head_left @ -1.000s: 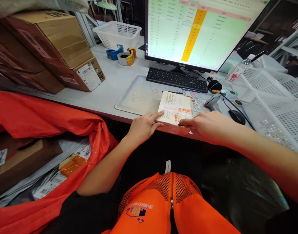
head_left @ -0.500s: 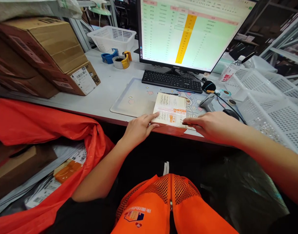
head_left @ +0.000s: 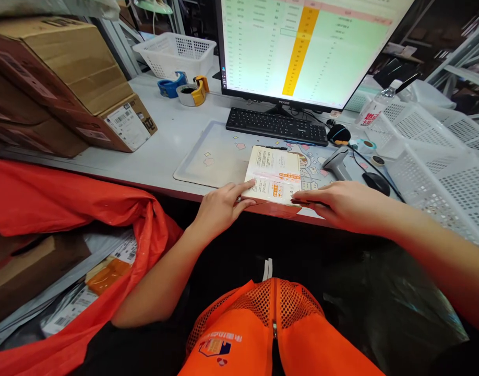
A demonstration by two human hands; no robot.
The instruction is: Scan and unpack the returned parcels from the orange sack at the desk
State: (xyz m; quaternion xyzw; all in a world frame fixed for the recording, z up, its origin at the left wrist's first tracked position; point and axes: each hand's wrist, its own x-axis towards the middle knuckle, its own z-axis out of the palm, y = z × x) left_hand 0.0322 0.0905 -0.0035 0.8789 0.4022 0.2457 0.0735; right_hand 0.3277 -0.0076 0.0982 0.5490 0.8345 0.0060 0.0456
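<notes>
While the bare left hand (head_left: 222, 206) grips the near left corner of a small cream-topped box with orange print (head_left: 273, 175) between thumb and fingers, the bare right hand (head_left: 343, 203) is closed around a slim dark tool (head_left: 312, 202), its tip at the box's near right corner. The box lies at the pale grey desk's (head_left: 106, 166) front edge, nearer than the black keyboard (head_left: 276, 127).
</notes>
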